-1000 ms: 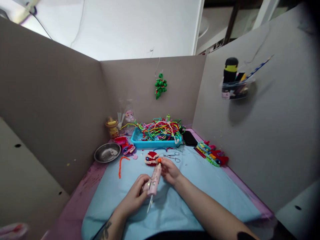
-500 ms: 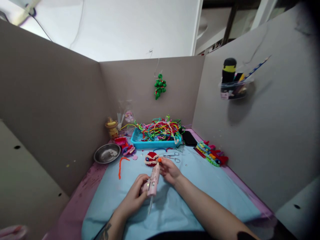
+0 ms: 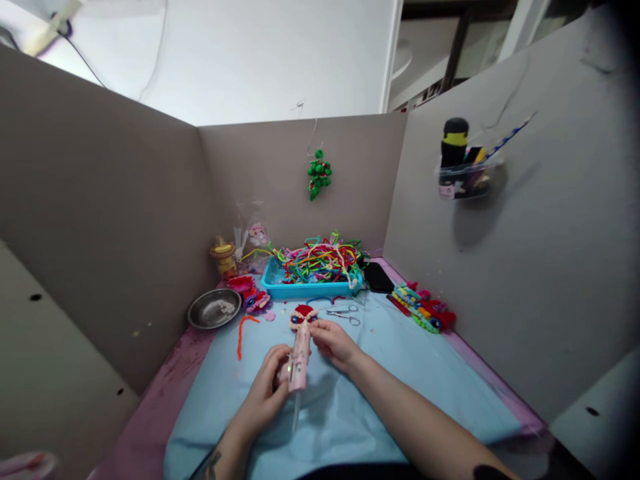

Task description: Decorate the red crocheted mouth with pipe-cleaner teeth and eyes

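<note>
My left hand [image 3: 270,383] is wrapped round the grip of a pink glue gun [image 3: 300,360], with a clear glue stick [image 3: 296,413] poking out of its rear end. The nozzle points away from me, over the front of a round red craft piece [image 3: 303,311] with cream edging and blue eyes, lying on the cloth. My right hand [image 3: 334,341] is pinched at the nozzle's right side, close to the red piece. Its fingertips are partly behind the gun, and the small orange piece seen in them earlier is hidden now.
Scissors [image 3: 344,315] lie right of the red piece. Behind stands a blue tray [image 3: 310,291] heaped with pipe cleaners [image 3: 325,260]. A metal bowl [image 3: 215,309] and an orange pipe cleaner [image 3: 240,337] are at left; colourful craft pieces [image 3: 425,308] and a black phone-like slab [image 3: 379,277] at right.
The glue gun has swung left, its nozzle now in front of the red piece. My right hand has shifted slightly left and the orange piece has gone out of sight.
</note>
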A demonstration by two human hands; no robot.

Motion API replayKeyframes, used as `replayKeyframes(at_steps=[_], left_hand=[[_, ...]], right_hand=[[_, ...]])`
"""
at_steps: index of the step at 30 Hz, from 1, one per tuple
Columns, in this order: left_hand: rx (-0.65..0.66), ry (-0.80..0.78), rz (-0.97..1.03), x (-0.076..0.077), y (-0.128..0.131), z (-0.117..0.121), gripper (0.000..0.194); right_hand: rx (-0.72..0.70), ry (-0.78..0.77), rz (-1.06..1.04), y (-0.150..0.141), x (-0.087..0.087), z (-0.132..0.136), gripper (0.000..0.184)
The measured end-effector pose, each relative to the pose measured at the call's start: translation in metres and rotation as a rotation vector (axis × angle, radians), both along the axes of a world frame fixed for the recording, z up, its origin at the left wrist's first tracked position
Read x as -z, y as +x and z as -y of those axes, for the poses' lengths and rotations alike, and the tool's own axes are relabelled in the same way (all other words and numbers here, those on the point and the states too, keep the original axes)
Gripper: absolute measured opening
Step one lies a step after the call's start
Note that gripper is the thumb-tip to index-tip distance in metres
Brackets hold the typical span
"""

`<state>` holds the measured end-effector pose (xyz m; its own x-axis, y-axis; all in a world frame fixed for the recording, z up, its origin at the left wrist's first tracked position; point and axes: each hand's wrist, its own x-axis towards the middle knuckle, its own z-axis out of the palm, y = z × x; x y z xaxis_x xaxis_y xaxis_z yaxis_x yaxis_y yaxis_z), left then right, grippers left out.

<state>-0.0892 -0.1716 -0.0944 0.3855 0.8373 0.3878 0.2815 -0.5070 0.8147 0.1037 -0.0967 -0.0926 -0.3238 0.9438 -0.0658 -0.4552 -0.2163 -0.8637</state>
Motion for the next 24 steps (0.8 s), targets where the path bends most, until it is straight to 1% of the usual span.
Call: replayKeyframes(at_steps=[2,3,5,8,11,14,17,19,20,21,22,23,24], left_hand=[[-0.043,0.023,-0.039,-0.003,-0.011,0.003,0.039],[-0.093,0.038,-0.064,-0.005,-0.020,0.004,0.040],[-0.271,0.080,-0.129,-0.011,-0.043,0.003,0.042],[-0.558,0.089,-0.319,-0.020,-0.085,-0.004,0.044],[-0.752,-0.009,-0.596,-0.024,-0.118,-0.011,0.039],[-0.888,-0.106,-0.836,-0.024,-0.133,-0.011,0.032],[-0.958,-0.183,-0.977,-0.025,-0.134,-0.004,0.026],[-1.014,-0.153,-0.963,-0.030,-0.126,0.000,0.028],[-1.034,-0.101,-0.910,-0.032,-0.119,0.001,0.031],[-1.039,-0.030,-0.813,-0.035,-0.109,0.000,0.035],[-1.010,0.022,-0.676,-0.038,-0.096,-0.002,0.038],[-0.926,0.022,-0.508,-0.040,-0.080,-0.007,0.041],[-0.814,-0.034,-0.293,-0.042,-0.063,-0.013,0.043]], right_hand=[[0.034,0.010,0.018,0.002,-0.002,-0.002,0.027],[0.055,0.017,0.021,0.004,-0.004,-0.003,0.028],[0.104,0.029,0.027,0.009,-0.007,-0.007,0.030],[0.183,0.052,0.055,0.016,-0.009,-0.013,0.031],[0.252,0.076,0.104,0.018,-0.004,-0.018,0.027],[0.291,0.103,0.150,0.017,0.000,-0.020,0.023],[0.305,0.128,0.165,0.015,0.002,-0.019,0.020],[0.315,0.139,0.166,0.013,0.002,-0.019,0.018],[0.321,0.144,0.165,0.013,0.002,-0.019,0.018],[0.327,0.147,0.163,0.012,0.003,-0.020,0.018],[0.334,0.148,0.159,0.011,0.003,-0.021,0.018],[0.339,0.147,0.152,0.011,0.003,-0.022,0.018],[0.343,0.143,0.141,0.010,0.004,-0.024,0.018]])
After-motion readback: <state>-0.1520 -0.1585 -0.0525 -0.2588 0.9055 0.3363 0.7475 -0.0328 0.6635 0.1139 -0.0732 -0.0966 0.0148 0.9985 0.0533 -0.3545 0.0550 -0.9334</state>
